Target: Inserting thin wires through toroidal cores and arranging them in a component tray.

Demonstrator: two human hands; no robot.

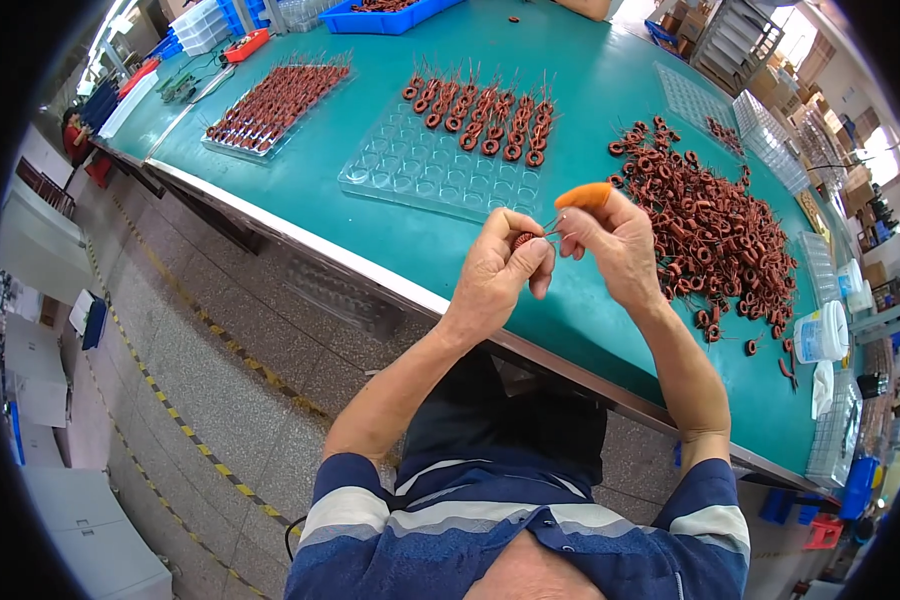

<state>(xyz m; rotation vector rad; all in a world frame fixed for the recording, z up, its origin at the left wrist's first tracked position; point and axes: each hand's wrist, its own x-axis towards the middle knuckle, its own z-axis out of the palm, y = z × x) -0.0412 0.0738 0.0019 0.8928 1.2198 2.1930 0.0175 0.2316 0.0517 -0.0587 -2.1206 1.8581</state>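
Presently, left hand grips a copper-red ring coil above the green table; right hand, wearing an orange finger cover, pinches its wire leads. Part-filled clear tray lies beyond.

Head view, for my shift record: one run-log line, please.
left hand: holds coil; right hand: at its leads; middle tray: partly filled; loose coils: heaped right

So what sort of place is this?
Probably a factory workshop for small electrical parts: a big heap of coils lies on the bench, a clear tray is partly filled with more, and yellow-and-black tape marks the floor.
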